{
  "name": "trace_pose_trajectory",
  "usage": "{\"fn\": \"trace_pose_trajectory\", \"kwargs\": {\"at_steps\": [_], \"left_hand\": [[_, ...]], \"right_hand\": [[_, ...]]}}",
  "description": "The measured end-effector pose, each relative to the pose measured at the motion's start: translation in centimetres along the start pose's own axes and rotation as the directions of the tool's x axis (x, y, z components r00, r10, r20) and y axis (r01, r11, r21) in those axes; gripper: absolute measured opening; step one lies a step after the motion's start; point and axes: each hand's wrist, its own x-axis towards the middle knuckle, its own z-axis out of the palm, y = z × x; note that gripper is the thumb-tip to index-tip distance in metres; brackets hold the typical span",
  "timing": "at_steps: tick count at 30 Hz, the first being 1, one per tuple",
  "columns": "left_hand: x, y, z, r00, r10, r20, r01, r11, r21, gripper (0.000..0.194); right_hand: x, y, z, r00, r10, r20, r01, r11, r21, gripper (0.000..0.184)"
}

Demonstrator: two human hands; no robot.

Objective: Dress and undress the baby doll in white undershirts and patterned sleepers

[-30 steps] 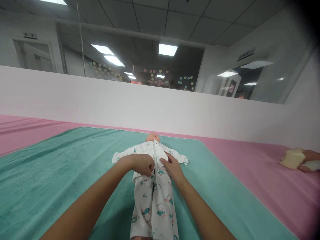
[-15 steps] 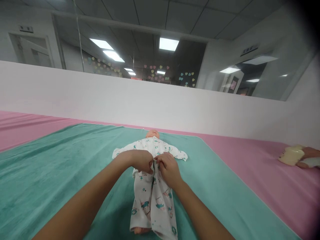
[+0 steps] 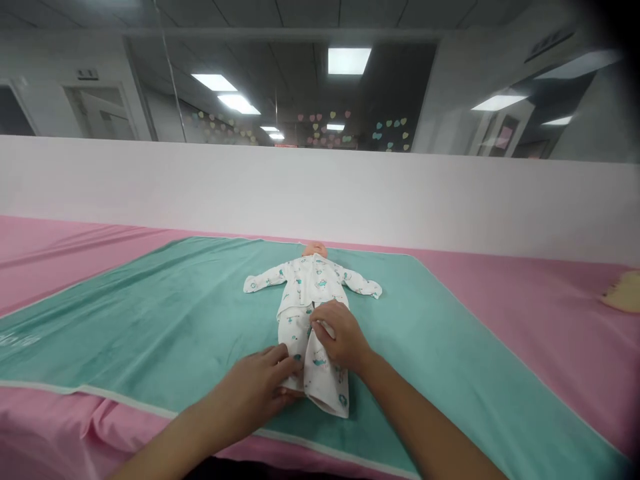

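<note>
A baby doll (image 3: 315, 251) lies on its back on a teal towel (image 3: 150, 313), head away from me, dressed in a white printed romper (image 3: 310, 283) with its sleeves spread out. My left hand (image 3: 260, 380) lies at the left trouser leg's end, its fingers stretched along the cloth. At the waist of the trousers, my right hand (image 3: 340, 333) pinches the romper fabric with curled fingers.
The towel covers a pink sheet (image 3: 525, 313) on a long surface backed by a low white wall (image 3: 320, 193). A pale yellowish object (image 3: 623, 292) lies blurred at the far right edge. Glass panels and ceiling lights rise behind the wall.
Both hands have slid from the doll's chest toward its legs. My left hand opened and dropped to the trouser end. The view pulled back, showing the towel's near edge.
</note>
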Motion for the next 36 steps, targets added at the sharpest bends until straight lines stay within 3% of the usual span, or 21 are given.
{"fn": "trace_pose_trajectory", "kwargs": {"at_steps": [5, 8, 14, 18, 22, 25, 31, 36], "left_hand": [[-0.9, -0.6, 2.3, 0.982, -0.057, -0.179, 0.056, 0.998, -0.009, 0.008], [-1.1, -0.6, 1.9, 0.971, -0.071, -0.227, 0.078, 0.997, 0.022, 0.014], [-2.0, -0.7, 1.1, 0.927, -0.132, -0.352, 0.144, 0.990, 0.009, 0.011], [-2.6, -0.4, 1.7, 0.930, -0.041, -0.365, 0.069, 0.995, 0.066, 0.011], [-2.5, 0.4, 2.4, 0.946, 0.136, -0.295, -0.069, 0.972, 0.225, 0.009], [-2.0, 1.1, 2.8, 0.946, 0.199, -0.256, -0.124, 0.951, 0.284, 0.015], [-0.6, 2.5, 4.2, 0.946, 0.085, -0.312, -0.017, 0.977, 0.214, 0.040], [0.5, 3.2, 5.4, 0.904, -0.008, -0.427, 0.093, 0.980, 0.178, 0.024]], "right_hand": [[-0.6, -1.7, 0.9, 0.987, -0.026, 0.160, 0.016, 0.998, 0.062, 0.026], [-0.7, -1.4, 1.1, 0.982, -0.002, 0.189, -0.007, 0.999, 0.048, 0.037], [-0.8, -1.1, 1.0, 0.972, 0.044, 0.232, -0.048, 0.999, 0.014, 0.043], [-0.7, -1.4, 0.9, 0.969, 0.026, 0.246, -0.033, 0.999, 0.023, 0.044], [-0.6, -1.6, 0.9, 0.968, 0.013, 0.249, -0.020, 0.999, 0.024, 0.044], [-0.6, -1.5, 0.9, 0.967, 0.014, 0.253, -0.026, 0.999, 0.045, 0.046], [-0.7, -0.9, 1.1, 0.953, 0.128, 0.276, -0.182, 0.967, 0.177, 0.050], [-0.6, -0.7, 0.7, 0.936, 0.250, 0.246, -0.323, 0.890, 0.323, 0.049]]}}
